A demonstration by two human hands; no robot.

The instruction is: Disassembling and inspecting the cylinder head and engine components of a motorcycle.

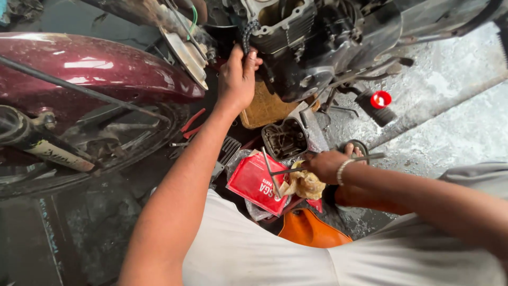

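Left hand [236, 79] raised against the engine [307, 47], fingers [252, 57] closed around the dark chain [247, 33] hanging from the engine's upper left side. Chain held taut and near vertical, upper end disappearing into the engine top. Right hand [325, 165] lower, below the engine, fingers curled around a slim metal rod tool [312, 165] lying roughly level, with a second bare rod [269, 168] angled upward beside it; exact grip hidden by the back of the hand. Pale bracelet [343, 172] on the right wrist. Crumpled yellowish rag [302, 184] directly under the right hand, touching a red parts packet [256, 182] below and left of the engine. Open dark cylinder part [284, 139] just beneath the engine, between both hands. Square of brown cardboard [264, 108] under the engine's lower left corner, below the left hand. Red-handled pliers [191, 123] on the floor left of the cardboard. Maroon fender [95, 69] and wheel well left of the engine. Red cap [380, 99] on a dark footpeg to the right of the engine, above wet grey concrete floor [455, 127]. Orange garment [312, 230] and white shirt [254, 254] at the bottom, nearest the camera, well below the engine.
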